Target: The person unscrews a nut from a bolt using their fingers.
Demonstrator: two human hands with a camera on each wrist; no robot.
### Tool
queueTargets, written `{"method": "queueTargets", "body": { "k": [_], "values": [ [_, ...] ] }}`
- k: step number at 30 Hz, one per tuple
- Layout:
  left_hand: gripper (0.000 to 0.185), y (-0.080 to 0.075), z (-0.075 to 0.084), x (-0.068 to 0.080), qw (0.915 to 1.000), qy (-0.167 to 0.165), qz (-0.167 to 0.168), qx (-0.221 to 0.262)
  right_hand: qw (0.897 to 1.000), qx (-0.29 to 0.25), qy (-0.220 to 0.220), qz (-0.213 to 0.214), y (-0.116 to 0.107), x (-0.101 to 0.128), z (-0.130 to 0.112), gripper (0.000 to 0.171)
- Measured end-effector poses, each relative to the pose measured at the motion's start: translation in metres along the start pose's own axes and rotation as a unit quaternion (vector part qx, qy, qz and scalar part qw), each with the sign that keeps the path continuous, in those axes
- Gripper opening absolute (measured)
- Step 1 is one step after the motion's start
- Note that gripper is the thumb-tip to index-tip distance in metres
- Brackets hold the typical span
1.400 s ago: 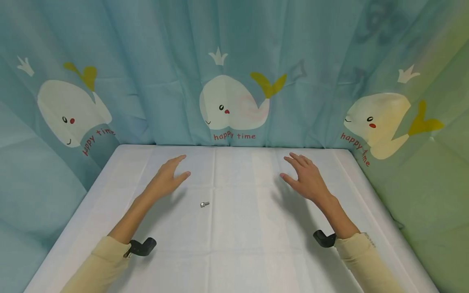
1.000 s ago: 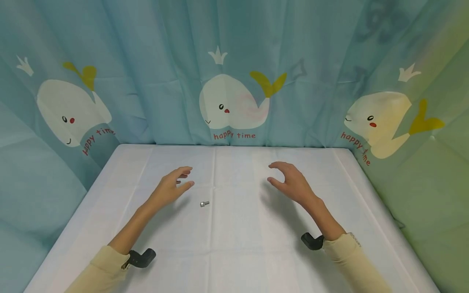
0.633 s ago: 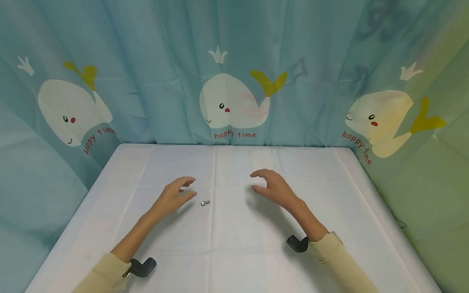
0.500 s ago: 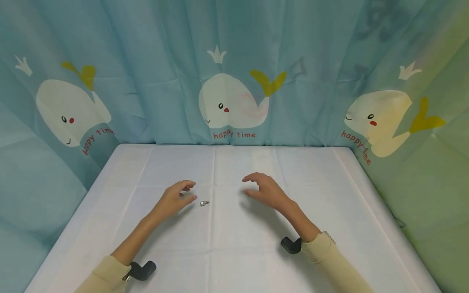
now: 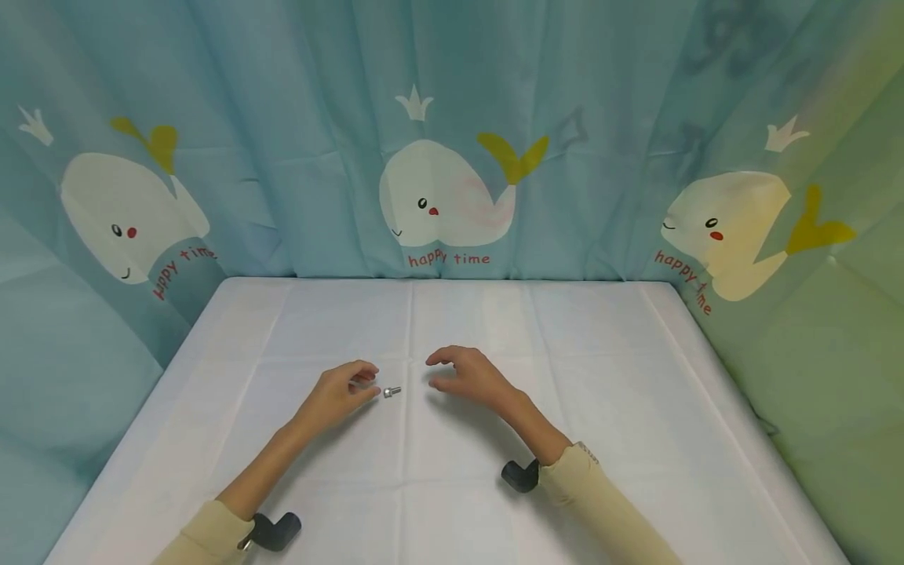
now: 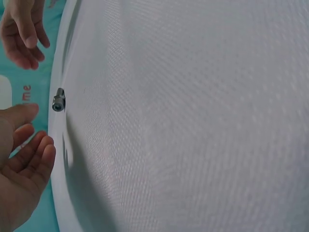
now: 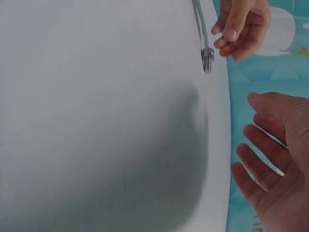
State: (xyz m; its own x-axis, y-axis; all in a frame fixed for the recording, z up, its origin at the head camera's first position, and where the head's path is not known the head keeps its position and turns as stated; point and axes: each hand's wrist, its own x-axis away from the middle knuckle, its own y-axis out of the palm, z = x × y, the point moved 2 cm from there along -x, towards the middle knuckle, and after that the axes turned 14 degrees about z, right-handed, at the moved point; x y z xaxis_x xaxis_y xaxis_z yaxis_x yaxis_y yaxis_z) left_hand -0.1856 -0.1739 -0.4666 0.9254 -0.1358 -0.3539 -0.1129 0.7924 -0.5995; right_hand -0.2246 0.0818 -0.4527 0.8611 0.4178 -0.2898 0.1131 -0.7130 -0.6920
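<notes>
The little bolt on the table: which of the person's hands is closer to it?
Left. The left hand has its fingertips right beside the bolt, nearly touching it. The right hand hovers on the bolt's other side, a clear gap away.

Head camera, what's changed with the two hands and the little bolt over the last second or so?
Both hands drew in toward the bolt. The right hand travelled farther, from the table's right side to just right of the bolt; the left hand slid closer, its fingers curling, the tips now right beside the bolt. Neither holds it. The bolt lies where it was on the white table.
</notes>
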Motion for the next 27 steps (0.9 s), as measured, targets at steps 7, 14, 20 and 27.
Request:
{"method": "queueTargets", "body": {
  "k": [7, 14, 20, 27],
  "values": [
    [0.025, 0.003, 0.0, 0.001, 0.9999, -0.015, 0.002, 0.001, 1.0, -0.009, -0.014, -0.002, 0.015, -0.006, -0.01, 0.029],
    [0.025, 0.007, -0.003, 0.002, 1.0, -0.008, -0.002, -0.002, 1.0, -0.001, -0.012, -0.016, 0.03, -0.01, -0.014, 0.028],
    [0.025, 0.009, -0.004, 0.002, 0.9999, 0.0, -0.005, 0.01, 1.0, -0.006, -0.014, -0.025, 0.039, -0.013, -0.015, 0.026],
    [0.018, 0.011, -0.001, 0.002, 0.9997, -0.012, -0.013, 0.017, 0.999, 0.029, -0.025, -0.034, 0.048, -0.016, -0.015, 0.025]
  ]
}}
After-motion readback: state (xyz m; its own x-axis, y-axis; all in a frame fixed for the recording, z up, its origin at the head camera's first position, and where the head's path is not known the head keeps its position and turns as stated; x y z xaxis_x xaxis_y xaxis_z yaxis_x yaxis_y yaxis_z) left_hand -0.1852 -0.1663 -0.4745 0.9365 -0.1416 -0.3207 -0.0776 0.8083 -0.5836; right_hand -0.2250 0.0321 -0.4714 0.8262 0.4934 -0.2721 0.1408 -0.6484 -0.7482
